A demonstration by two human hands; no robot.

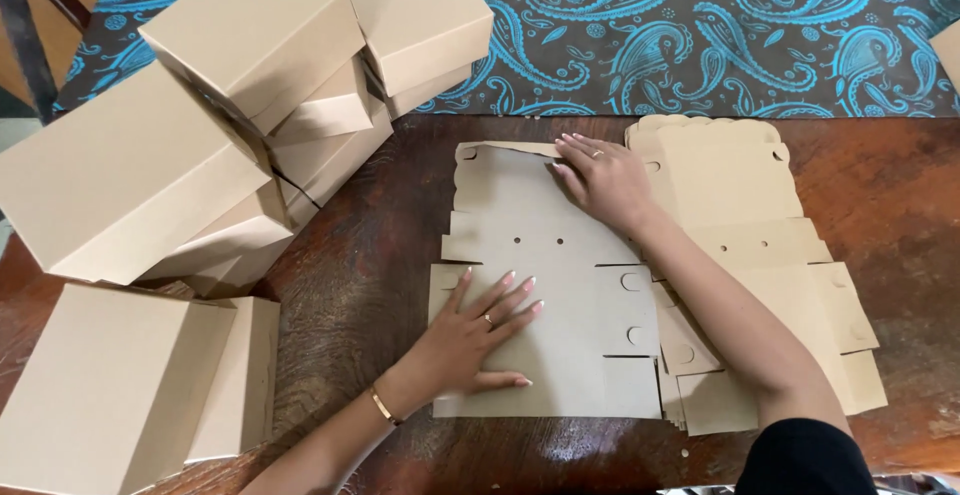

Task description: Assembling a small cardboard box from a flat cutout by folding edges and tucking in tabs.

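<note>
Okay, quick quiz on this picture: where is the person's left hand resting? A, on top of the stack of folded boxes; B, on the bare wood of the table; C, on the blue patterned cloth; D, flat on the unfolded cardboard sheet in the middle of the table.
D: the left hand lies palm down, fingers spread, on the flat cardboard sheet, while the folded boxes sit untouched off to the side.

A flat, unfolded brown cardboard box blank (560,285) lies on the wooden table (370,255).
</note>
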